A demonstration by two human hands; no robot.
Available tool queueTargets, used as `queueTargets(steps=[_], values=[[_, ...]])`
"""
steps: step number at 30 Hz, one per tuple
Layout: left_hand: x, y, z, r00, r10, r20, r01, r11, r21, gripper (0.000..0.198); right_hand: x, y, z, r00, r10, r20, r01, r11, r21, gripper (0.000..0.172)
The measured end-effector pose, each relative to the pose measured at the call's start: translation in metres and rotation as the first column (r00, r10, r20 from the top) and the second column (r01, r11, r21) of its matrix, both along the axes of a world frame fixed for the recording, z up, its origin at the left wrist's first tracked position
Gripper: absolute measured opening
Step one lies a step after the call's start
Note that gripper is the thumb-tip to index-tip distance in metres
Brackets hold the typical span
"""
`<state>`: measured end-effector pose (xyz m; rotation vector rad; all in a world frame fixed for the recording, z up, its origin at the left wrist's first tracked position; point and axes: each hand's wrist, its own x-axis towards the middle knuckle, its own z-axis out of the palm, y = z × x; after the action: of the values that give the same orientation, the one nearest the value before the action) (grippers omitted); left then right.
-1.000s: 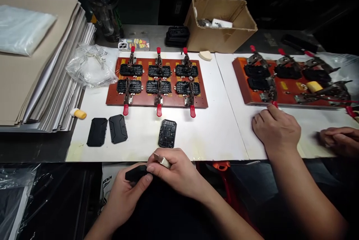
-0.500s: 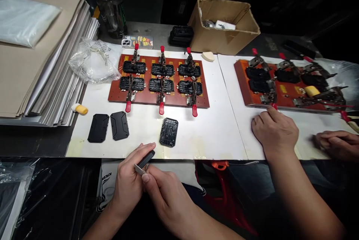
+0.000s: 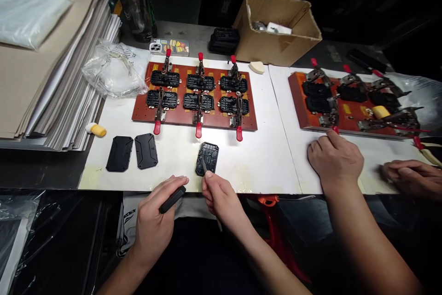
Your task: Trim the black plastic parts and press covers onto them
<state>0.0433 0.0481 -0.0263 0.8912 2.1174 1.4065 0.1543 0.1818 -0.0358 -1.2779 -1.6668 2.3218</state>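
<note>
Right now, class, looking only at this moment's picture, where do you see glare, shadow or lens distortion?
In the head view, the clear plastic bag catches bright glare, the white paper sheet is close to overexposed, the background beyond the bench falls into deep shadow, and the tan board stack looks stretched near the frame's edge.

Matt black plastic covers [image 3: 119, 153] lie at 11 o'clock, and a bright steel blade [image 3: 204, 164] glints at 12. Beyond them, dull metal clamps [image 3: 199, 115] sit on a smooth reddish board [image 3: 179, 124]; the box [image 3: 272, 46] is rough cardboard, the bag [image 3: 115, 72] glossy plastic.
</note>
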Motion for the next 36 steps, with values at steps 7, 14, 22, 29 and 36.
queueTargets(steps=[7,14,22,29,36], values=[[0.005,0.007,0.011,0.773,0.132,0.620,-0.242,0.966,0.096,0.024,-0.004,-0.009,0.001,0.971,0.064,-0.228,-0.051,0.997,0.060,0.029],[-0.004,0.007,0.013,0.908,-0.041,0.418,0.145,0.964,-0.222,0.025,-0.008,0.013,0.034,0.985,0.110,-0.130,-0.047,0.911,0.410,0.014],[0.002,0.010,0.011,0.947,-0.114,0.302,0.170,0.972,-0.165,0.027,0.003,0.007,0.053,0.951,0.263,-0.162,-0.150,0.852,0.502,0.020],[-0.001,0.007,0.006,0.975,-0.061,0.212,0.093,0.985,-0.146,0.047,-0.003,-0.018,0.061,0.862,0.506,-0.026,-0.471,0.820,0.326,0.034],[0.001,0.005,0.005,0.983,-0.055,0.173,0.079,0.987,-0.139,0.046,-0.002,-0.024,0.061,0.875,0.485,0.003,-0.460,0.828,0.321,0.037]])
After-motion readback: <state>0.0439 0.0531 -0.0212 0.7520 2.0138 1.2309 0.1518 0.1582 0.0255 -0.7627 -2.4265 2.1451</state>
